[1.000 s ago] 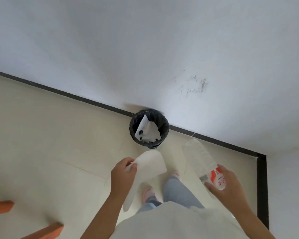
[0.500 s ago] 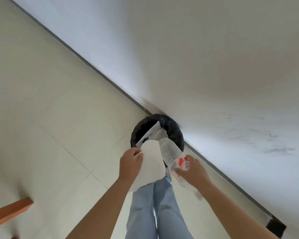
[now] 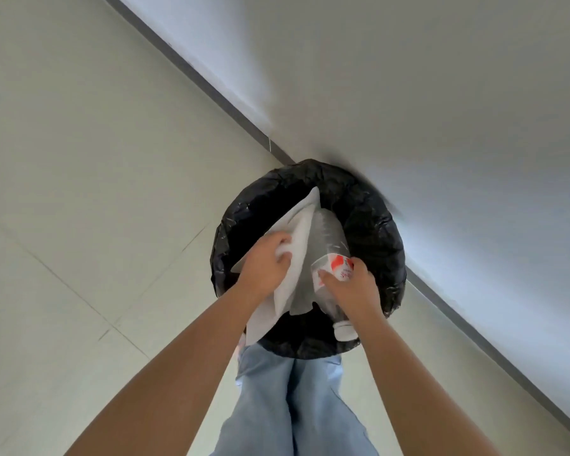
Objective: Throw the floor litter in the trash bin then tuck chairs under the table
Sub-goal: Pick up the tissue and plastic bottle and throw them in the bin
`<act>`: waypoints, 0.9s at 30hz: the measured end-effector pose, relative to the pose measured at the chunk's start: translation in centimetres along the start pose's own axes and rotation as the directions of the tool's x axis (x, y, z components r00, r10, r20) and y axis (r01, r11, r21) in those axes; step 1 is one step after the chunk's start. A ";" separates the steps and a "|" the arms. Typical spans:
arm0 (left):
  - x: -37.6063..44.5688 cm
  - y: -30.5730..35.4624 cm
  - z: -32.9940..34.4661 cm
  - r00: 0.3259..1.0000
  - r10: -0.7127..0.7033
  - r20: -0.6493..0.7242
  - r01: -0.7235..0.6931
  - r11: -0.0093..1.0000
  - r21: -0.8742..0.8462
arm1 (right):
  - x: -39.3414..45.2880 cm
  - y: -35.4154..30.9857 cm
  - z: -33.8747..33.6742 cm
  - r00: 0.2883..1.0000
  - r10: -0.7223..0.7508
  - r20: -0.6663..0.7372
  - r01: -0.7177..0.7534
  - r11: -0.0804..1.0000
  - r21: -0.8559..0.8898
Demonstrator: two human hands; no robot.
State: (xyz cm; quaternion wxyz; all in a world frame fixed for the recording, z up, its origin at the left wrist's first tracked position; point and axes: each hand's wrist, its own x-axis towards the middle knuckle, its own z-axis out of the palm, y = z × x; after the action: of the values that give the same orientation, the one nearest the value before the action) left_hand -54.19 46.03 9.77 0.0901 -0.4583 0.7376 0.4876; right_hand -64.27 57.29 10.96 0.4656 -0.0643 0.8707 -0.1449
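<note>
Left hand [image 3: 266,262] clamps a white paper sheet [image 3: 293,258], right hand [image 3: 351,286] a plastic bottle [image 3: 328,238], both over the trash bin [image 3: 369,225]. Neither is released yet, and the chairs, out of view, are left.

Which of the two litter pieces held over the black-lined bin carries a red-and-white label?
The clear plastic bottle in the right hand; the white paper sheet is plain.

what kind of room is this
Probably a plain indoor room, at its edge: a pale tiled floor meets a white wall along a dark baseboard, with a black-lined trash bin against it.
</note>
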 end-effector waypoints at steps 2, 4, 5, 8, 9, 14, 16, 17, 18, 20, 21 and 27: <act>1.4 -1.5 1.6 1.000 0.017 0.007 -0.018 0.994 0.111 | 2.0 0.1 2.1 0.998 -0.050 -0.024 0.051 0.998 0.036; 2.5 -2.8 2.8 0.995 -0.002 0.096 -0.021 0.971 0.239 | 3.2 0.5 3.6 0.995 -0.088 -0.042 0.089 0.996 0.021; 2.7 -3.1 3.2 0.989 -0.016 0.147 -0.028 0.956 0.292 | 3.6 0.9 4.1 0.994 -0.103 -0.043 0.102 0.995 -0.008; 2.5 -2.8 3.1 0.981 -0.032 0.192 -0.037 0.937 0.346 | 3.3 1.4 4.1 0.983 -0.183 -0.014 0.180 0.977 -0.115; 1.9 -2.4 2.7 0.983 -0.019 0.181 -0.046 0.937 0.346 | 2.8 1.5 3.7 0.975 -0.221 0.001 0.219 0.966 -0.140; -4.6 1.6 -2.0 0.994 0.078 0.078 -0.096 0.960 0.264 | -3.3 0.4 -1.1 0.943 -0.329 0.048 0.325 0.884 -0.336; -8.2 3.6 -4.7 0.997 0.073 0.027 -0.077 0.971 0.228 | -7.3 -0.9 -3.6 0.911 -0.402 0.093 0.404 0.821 -0.403; -10.3 4.7 -6.2 0.998 0.057 0.010 -0.058 0.974 0.221 | -9.4 -1.6 -5.0 0.887 -0.448 0.116 0.452 0.786 -0.422; -12.5 5.9 -7.8 0.999 0.046 -0.003 -0.045 0.974 0.224 | -11.8 -2.6 -6.5 0.862 -0.488 0.137 0.495 0.753 -0.435; -17.0 8.3 -11.2 0.997 0.066 -0.046 -0.054 0.972 0.230 | -16.7 -4.9 -9.5 0.807 -0.564 0.177 0.575 0.681 -0.453; -19.2 9.4 -12.8 0.993 0.093 -0.076 -0.073 0.970 0.231 | -18.9 -5.9 -10.7 0.782 -0.596 0.186 0.606 0.654 -0.452; -30.9 14.7 -20.2 0.968 0.037 -0.248 0.002 0.988 0.157 | -30.4 -10.7 -16.8 0.637 -0.697 0.328 0.760 0.499 -0.415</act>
State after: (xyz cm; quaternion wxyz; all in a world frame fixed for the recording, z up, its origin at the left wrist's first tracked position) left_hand -41.65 49.53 47.31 0.0277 -0.5012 0.7829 0.3676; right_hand -61.48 57.88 47.23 0.3748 -0.5566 0.7367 -0.0836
